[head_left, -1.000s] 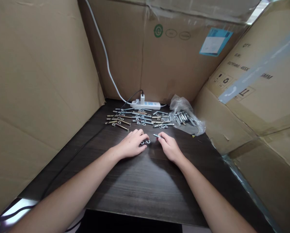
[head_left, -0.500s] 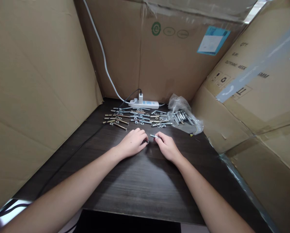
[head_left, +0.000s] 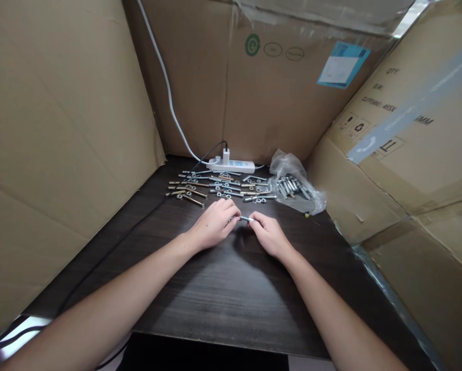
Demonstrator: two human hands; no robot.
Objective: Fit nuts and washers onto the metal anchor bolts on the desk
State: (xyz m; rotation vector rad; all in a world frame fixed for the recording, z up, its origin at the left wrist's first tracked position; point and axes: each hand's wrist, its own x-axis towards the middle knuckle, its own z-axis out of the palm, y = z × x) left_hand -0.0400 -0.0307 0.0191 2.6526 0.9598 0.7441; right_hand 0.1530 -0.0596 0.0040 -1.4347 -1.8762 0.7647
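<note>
Over the dark table, my right hand (head_left: 268,233) pinches a silver bolt (head_left: 245,218) between thumb and fingers. The bolt lies roughly level, its free end pointing left. My left hand (head_left: 215,222) is closed at that end, its thumb and fingertips meeting the bolt's tip. Under the left fingers a small metal ring (head_left: 229,220) shows in part; whether it is a washer or a nut, I cannot tell. Curled fingers hide anything else in that palm. Behind both hands lie loose bolts (head_left: 194,200) in silver and brass tones, with nuts (head_left: 179,196) and washers among them.
A clear plastic bag (head_left: 311,205) holding more bolts lies at the back right. Behind the hardware sits a white power strip (head_left: 236,166) with a plug in it. A black cable (head_left: 128,234) crosses the table's left side. Cardboard walls (head_left: 265,108) enclose three sides.
My hands have come together: the bolt's free end, apart from my left hand before, now meets its fingertips. My left fingertips have risen slightly. The view has shifted a little.
</note>
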